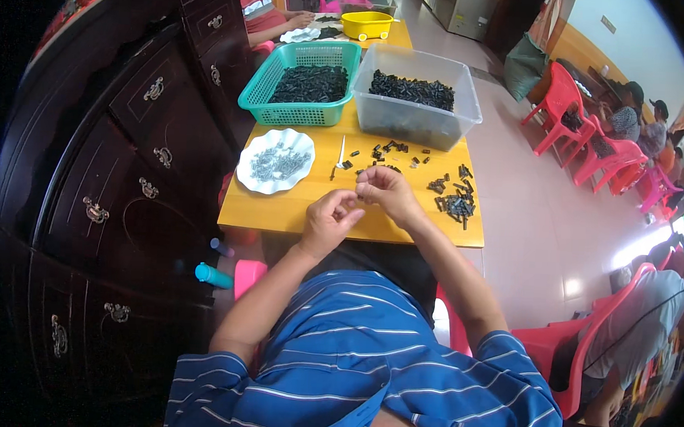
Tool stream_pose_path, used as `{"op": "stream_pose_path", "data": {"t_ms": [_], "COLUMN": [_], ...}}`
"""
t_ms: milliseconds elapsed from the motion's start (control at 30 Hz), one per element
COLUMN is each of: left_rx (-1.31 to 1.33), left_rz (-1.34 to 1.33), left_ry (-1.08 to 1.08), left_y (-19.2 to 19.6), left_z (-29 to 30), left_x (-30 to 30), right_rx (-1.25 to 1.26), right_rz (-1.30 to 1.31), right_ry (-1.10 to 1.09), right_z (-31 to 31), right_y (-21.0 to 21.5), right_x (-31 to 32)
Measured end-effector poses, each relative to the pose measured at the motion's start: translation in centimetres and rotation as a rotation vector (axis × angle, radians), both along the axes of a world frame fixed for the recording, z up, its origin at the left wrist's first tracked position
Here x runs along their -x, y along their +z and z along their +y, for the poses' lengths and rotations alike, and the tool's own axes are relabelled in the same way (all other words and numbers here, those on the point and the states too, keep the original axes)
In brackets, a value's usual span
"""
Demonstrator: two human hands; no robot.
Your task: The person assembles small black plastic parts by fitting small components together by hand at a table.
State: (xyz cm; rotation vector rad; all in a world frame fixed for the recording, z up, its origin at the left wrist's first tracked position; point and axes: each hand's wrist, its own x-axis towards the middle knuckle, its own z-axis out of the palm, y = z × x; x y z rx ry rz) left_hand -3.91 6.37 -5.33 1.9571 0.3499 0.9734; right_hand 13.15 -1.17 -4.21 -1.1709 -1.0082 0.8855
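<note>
On tbl (269, 214): plate (271, 187) L, pcs (457, 207) R; basket (297, 115), bin (407, 126) behind.

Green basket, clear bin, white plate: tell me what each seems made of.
Green basket: likely semi-gloss plastic, given its molded-looking perforated walls. Clear bin: probably smooth plastic; black pieces show dimly through. White plate: smooth, wavy-rimmed; plastic or ceramic, can't tell.

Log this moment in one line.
left hand: near right hand, over table | grip contents: unclear | plate: hands' left | black pile: hands' right
</note>
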Motion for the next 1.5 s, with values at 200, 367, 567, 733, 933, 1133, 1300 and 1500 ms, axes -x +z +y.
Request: {"op": "stream_pose_path", "data": {"t_ms": [200,367,567,733,933,1133,1300,1500], "left_rx": [-0.085,0.029,0.287,0.327,0.35,0.389,0.437,0.436], "left_rz": [-0.039,-0.078,-0.009,0.027,0.042,0.026,0.008,0.017], "left_ry": [0.063,0.046,-0.102,-0.148,-0.133,-0.133,-0.133,-0.145], "left_y": [-0.2,-1.1,-1.6,-2.1,-2.3,-2.0,-1.5,-1.3], "left_z": [0.3,0.6,1.5,1.6,1.8,1.7,1.5,1.4], "left_x": [0.1,-0.2,-0.4,-0.5,-0.5,-0.5,-0.5,-0.5], "right_rx": [0.017,0.025,0.081,0.111,0.307,0.484,0.646,0.449], "right_rz": [0.084,0.076,-0.483,-1.049,-1.276,-1.306,-1.541,-1.614], "right_ry": [0.025,0.055,-0.196,-0.51,-0.414,-0.337,-0.222,-0.247], "right_z": [-0.4,-0.5,0.0,1.2,3.3,4.3,5.5,4.6], "right_y": [-0.3,-0.3,1.0,2.0,1.7,1.0,0.1,-1.2], "right_x": [1.4,1.3,-4.6,-10.0,-11.4,-11.2,-12.0,-13.0]}}
